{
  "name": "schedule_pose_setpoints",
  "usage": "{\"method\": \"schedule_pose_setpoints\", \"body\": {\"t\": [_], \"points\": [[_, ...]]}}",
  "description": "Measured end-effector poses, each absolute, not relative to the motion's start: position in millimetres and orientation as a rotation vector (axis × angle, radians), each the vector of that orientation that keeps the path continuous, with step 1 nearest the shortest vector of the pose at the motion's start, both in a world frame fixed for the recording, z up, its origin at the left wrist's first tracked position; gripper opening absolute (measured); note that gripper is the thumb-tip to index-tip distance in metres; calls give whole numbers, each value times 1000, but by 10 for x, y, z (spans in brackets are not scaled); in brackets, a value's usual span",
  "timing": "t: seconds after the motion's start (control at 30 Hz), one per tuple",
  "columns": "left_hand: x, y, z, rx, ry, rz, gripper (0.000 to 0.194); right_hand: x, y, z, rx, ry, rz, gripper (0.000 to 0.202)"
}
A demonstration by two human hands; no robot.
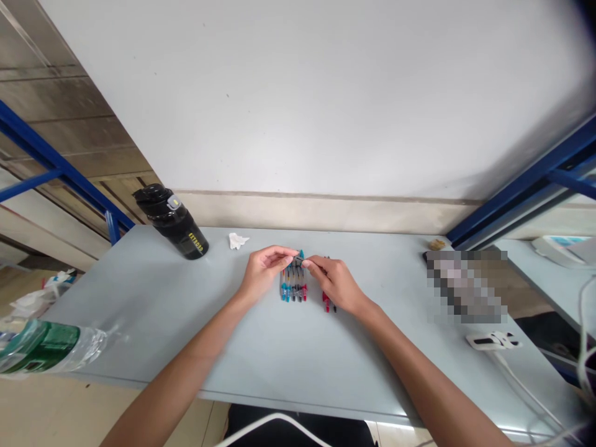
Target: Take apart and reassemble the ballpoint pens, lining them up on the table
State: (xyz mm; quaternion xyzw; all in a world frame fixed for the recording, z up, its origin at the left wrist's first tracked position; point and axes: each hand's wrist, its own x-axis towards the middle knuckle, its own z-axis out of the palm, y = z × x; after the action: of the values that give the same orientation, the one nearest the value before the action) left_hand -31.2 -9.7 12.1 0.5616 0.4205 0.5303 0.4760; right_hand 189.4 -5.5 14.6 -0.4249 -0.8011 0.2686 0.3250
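Over the middle of the table, my left hand (264, 270) and my right hand (336, 280) meet, both closed in a pinch. Between their fingertips is a small dark pen part (298, 258), too small to make out fully. Just below my fingers lies a row of clear-barrelled pens (293, 290) side by side, with blue, black and red ends. My hands hide part of the row's far end. Partly under my right hand lie more pens (326, 303), with red and black ends showing.
On the grey table (288, 354) stand a black bottle (179, 226) at the back left and a crumpled tissue (238, 241). A green-labelled plastic bottle (51, 347) is at the left edge. Rightward lie a blurred-out phone-like object (465, 287) and a white power strip (494, 341) with its cable.
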Motion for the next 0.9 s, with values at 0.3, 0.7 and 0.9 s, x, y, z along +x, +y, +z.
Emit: {"method": "schedule_pose_setpoints", "body": {"t": [0.3,0.7,0.9], "points": [[-296,-74,104,1223,1099,1288,37,1868,-63,156,-1058,-2061,750,36],[-291,-83,99,1292,1128,1350,32,1906,-49,258,-989,-1816,1266,53],[-299,-92,147,1247,1042,1382,34,1988,42,308,-914,-1241,1543,46]]}}
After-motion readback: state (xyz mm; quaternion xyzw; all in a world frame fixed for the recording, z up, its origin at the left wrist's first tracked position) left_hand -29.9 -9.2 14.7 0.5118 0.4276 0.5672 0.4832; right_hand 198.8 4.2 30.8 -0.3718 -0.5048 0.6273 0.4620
